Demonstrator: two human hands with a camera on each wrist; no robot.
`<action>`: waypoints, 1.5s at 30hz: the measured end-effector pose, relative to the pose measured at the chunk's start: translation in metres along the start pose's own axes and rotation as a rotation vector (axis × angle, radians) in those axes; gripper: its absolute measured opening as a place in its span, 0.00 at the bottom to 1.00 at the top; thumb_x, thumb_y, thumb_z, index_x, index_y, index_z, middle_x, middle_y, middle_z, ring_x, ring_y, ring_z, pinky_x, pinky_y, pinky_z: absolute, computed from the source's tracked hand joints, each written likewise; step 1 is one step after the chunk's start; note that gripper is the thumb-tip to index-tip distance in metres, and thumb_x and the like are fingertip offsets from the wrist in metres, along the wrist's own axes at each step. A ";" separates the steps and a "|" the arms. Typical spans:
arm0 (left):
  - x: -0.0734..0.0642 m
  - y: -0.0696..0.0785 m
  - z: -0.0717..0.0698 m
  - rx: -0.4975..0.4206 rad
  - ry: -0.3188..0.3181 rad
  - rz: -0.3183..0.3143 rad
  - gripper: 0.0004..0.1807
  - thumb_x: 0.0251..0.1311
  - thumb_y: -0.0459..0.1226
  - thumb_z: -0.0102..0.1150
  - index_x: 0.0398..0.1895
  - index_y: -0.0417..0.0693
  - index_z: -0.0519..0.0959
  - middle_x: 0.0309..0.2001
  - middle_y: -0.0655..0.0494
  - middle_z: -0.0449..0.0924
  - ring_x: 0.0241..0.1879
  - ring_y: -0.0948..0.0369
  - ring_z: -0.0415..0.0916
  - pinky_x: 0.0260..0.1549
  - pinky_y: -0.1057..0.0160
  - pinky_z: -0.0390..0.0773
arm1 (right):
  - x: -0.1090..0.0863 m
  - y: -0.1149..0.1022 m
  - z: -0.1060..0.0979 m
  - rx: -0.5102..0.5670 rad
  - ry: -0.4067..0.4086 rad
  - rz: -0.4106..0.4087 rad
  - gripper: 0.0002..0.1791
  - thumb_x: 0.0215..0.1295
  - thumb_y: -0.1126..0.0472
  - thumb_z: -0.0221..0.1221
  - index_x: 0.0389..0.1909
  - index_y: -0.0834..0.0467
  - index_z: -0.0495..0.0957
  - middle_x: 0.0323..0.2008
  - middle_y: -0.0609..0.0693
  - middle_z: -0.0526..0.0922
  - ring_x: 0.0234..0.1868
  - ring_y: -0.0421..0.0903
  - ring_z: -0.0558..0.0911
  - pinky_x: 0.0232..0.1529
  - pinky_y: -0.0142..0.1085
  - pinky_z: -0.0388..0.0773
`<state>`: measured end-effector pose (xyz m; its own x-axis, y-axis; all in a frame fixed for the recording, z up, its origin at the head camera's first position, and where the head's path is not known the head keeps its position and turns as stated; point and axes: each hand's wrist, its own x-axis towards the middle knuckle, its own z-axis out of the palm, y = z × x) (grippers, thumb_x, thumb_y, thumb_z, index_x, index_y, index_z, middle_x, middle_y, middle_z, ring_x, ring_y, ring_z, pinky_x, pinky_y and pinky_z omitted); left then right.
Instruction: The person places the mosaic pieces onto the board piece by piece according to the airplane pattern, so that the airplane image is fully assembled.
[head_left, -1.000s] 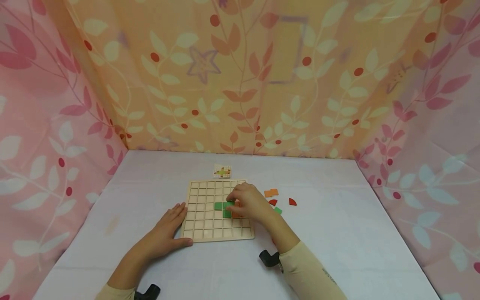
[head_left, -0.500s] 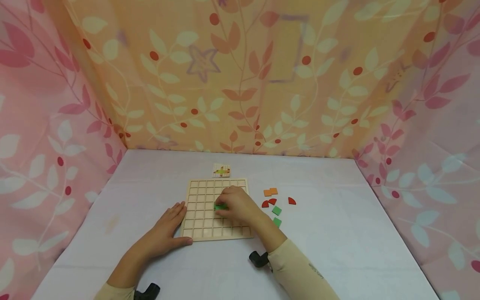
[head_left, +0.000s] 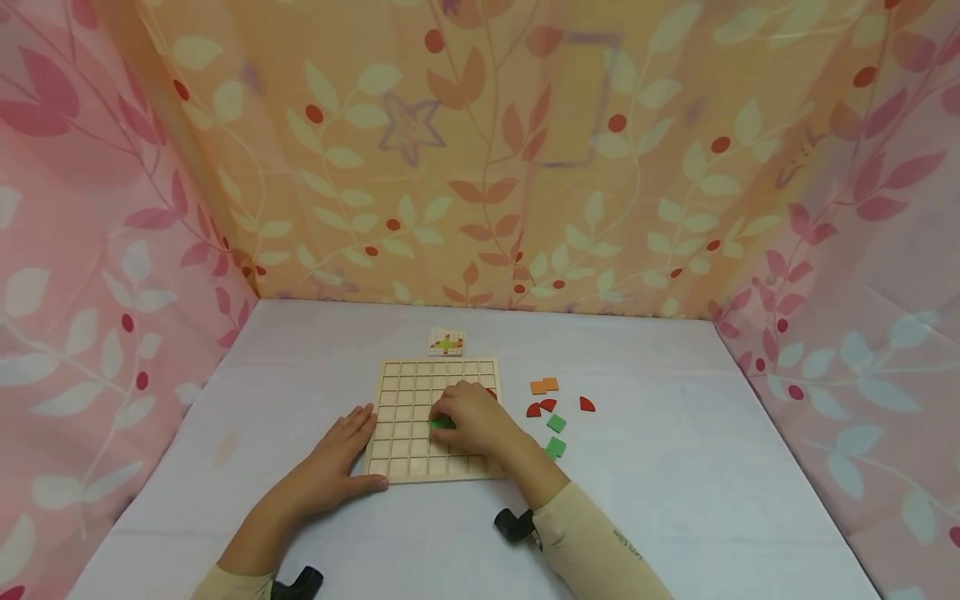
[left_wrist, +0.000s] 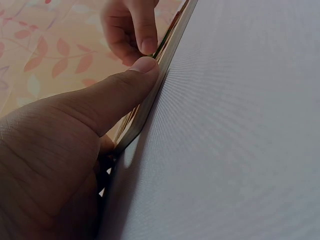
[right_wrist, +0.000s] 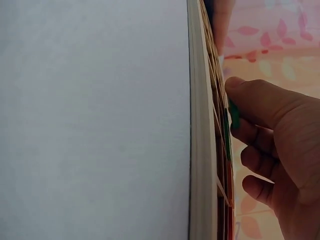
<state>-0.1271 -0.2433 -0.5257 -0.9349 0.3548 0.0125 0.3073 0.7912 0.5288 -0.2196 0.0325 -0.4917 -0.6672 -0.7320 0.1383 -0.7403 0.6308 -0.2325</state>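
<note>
A wooden grid board [head_left: 397, 423] lies on the table. My left hand [head_left: 326, 462] rests against its left side, fingers along that edge and thumb at the front corner. Over the middle of the board, my right hand [head_left: 480, 425] pinches a green square tile [right_wrist: 234, 113] between thumb and forefinger. Beneath it in the right wrist view, another green tile [right_wrist: 227, 135] and an orange one [right_wrist: 229, 175] sit in the grid. My right hand hides most of the set tiles in the head view; part of a red piece [head_left: 491, 393] shows behind it.
Right of the board lie orange squares [head_left: 551, 383], red quarter-circle pieces [head_left: 587, 404] and green squares [head_left: 556, 423]. A small pattern card [head_left: 446, 342] is behind the board. Patterned cloth [head_left: 480, 167] encloses the table's back and sides.
My right hand has moved left across the board, then slightly towards its front, with a green tile at the fingertips. My left hand stays at the board's edge.
</note>
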 end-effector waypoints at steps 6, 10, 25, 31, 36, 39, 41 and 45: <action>-0.001 0.000 0.000 -0.005 0.000 0.002 0.62 0.53 0.64 0.70 0.80 0.37 0.54 0.82 0.45 0.47 0.82 0.45 0.42 0.77 0.39 0.47 | -0.001 0.000 0.002 -0.007 -0.009 0.002 0.11 0.65 0.44 0.68 0.42 0.45 0.88 0.36 0.35 0.81 0.40 0.37 0.74 0.47 0.35 0.74; -0.001 0.002 -0.001 -0.010 0.001 0.001 0.61 0.53 0.63 0.70 0.80 0.37 0.54 0.82 0.44 0.47 0.82 0.45 0.42 0.77 0.40 0.47 | 0.000 0.000 0.003 -0.002 -0.006 0.005 0.11 0.64 0.44 0.68 0.42 0.45 0.88 0.36 0.35 0.81 0.40 0.37 0.74 0.49 0.35 0.75; -0.001 0.005 -0.004 -0.006 0.003 0.011 0.61 0.53 0.61 0.72 0.80 0.36 0.55 0.82 0.43 0.48 0.81 0.44 0.43 0.76 0.39 0.48 | 0.001 0.000 0.007 -0.022 0.015 0.019 0.11 0.63 0.43 0.69 0.41 0.44 0.87 0.36 0.35 0.80 0.39 0.37 0.72 0.46 0.34 0.73; -0.001 0.004 -0.003 -0.004 0.005 0.010 0.61 0.53 0.62 0.71 0.80 0.36 0.54 0.82 0.43 0.48 0.82 0.44 0.42 0.77 0.39 0.47 | 0.001 -0.001 0.007 -0.020 0.022 0.029 0.11 0.63 0.44 0.69 0.42 0.44 0.87 0.35 0.35 0.80 0.39 0.37 0.72 0.42 0.32 0.72; 0.000 0.002 -0.002 -0.002 0.007 0.010 0.62 0.53 0.64 0.70 0.80 0.36 0.54 0.82 0.44 0.48 0.82 0.44 0.42 0.77 0.39 0.47 | 0.000 -0.003 0.006 -0.028 0.022 0.030 0.11 0.63 0.44 0.69 0.42 0.43 0.87 0.37 0.36 0.81 0.40 0.38 0.73 0.42 0.32 0.72; 0.000 0.002 -0.002 -0.001 0.009 0.011 0.62 0.53 0.64 0.70 0.80 0.36 0.54 0.82 0.44 0.48 0.82 0.45 0.42 0.77 0.40 0.47 | 0.000 -0.005 0.005 -0.036 0.023 0.029 0.11 0.63 0.45 0.70 0.42 0.43 0.87 0.38 0.36 0.81 0.41 0.39 0.74 0.42 0.33 0.72; 0.000 0.001 -0.002 -0.001 0.009 0.011 0.62 0.53 0.64 0.70 0.80 0.37 0.54 0.82 0.44 0.48 0.82 0.45 0.42 0.77 0.40 0.47 | 0.000 -0.005 0.005 -0.044 0.024 0.030 0.11 0.63 0.45 0.70 0.43 0.44 0.88 0.39 0.37 0.82 0.41 0.39 0.74 0.42 0.33 0.73; 0.000 0.000 -0.001 -0.003 0.005 0.003 0.62 0.52 0.65 0.69 0.80 0.37 0.55 0.82 0.45 0.47 0.82 0.45 0.42 0.77 0.40 0.47 | -0.001 -0.007 -0.002 -0.058 0.028 0.033 0.11 0.64 0.48 0.69 0.45 0.45 0.88 0.40 0.38 0.83 0.43 0.40 0.76 0.44 0.35 0.75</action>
<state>-0.1268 -0.2435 -0.5248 -0.9347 0.3549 0.0182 0.3097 0.7883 0.5317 -0.2139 0.0292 -0.4883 -0.6927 -0.7035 0.1589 -0.7209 0.6689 -0.1813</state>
